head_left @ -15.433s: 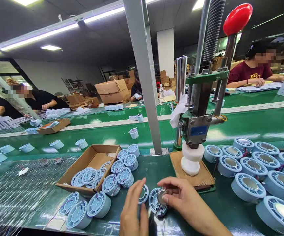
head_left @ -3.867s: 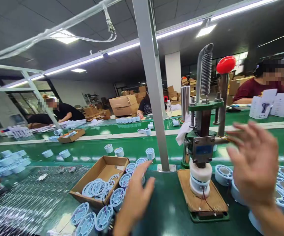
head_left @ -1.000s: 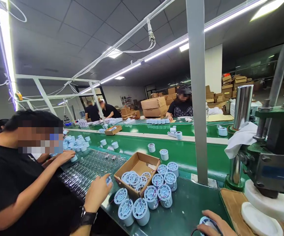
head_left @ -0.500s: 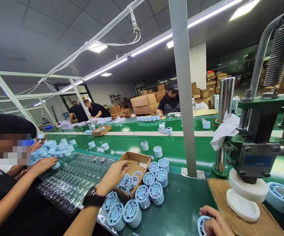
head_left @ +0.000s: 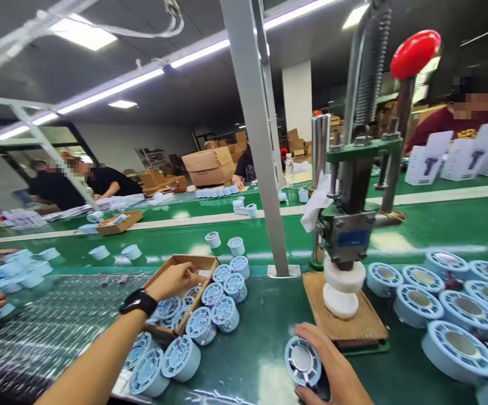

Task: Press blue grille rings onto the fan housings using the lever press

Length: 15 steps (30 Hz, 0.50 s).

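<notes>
A worker's left hand (head_left: 180, 279), fingers curled, reaches over blue rings (head_left: 170, 308) in a cardboard box (head_left: 163, 332) left of centre; whether it pinches one cannot be told. At lower right of centre, the right hand (head_left: 326, 363) grips a blue cup (head_left: 289, 360) topped by a metal disc (head_left: 301, 356). A slack grip could tip the cup and shift the disc; overlapping rings might lift together.
</notes>
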### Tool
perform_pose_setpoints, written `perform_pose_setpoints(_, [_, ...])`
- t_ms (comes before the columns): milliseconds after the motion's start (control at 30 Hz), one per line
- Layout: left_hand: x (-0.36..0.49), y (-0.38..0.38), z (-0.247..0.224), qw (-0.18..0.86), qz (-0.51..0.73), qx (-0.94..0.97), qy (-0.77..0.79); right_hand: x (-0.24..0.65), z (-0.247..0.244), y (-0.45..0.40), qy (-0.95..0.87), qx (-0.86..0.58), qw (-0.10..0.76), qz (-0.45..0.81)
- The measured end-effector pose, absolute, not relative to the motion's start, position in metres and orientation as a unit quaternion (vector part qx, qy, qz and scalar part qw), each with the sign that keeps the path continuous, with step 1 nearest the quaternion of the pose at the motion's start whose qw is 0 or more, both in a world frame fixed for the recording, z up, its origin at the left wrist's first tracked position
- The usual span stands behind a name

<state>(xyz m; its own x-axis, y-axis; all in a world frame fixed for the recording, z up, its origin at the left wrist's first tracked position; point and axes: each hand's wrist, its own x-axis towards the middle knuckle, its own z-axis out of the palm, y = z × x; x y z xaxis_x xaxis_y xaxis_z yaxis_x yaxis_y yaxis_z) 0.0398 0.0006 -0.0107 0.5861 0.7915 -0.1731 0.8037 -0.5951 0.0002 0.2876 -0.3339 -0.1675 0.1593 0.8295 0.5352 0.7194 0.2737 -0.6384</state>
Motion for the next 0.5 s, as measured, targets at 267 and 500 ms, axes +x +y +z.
perform_pose_setpoints(267, [0.052,0.003,-0.019,0.046,-0.085,0.915,0.391,0.283,-0.148,-0.336,-0.572,-0.653,0.468,0.169])
perform_pose_setpoints(500, [0.051,-0.002,0.023,-0.035,0.035,0.896,0.441,0.287,-0.153,-0.345,-0.603,-0.645,0.454,0.124])
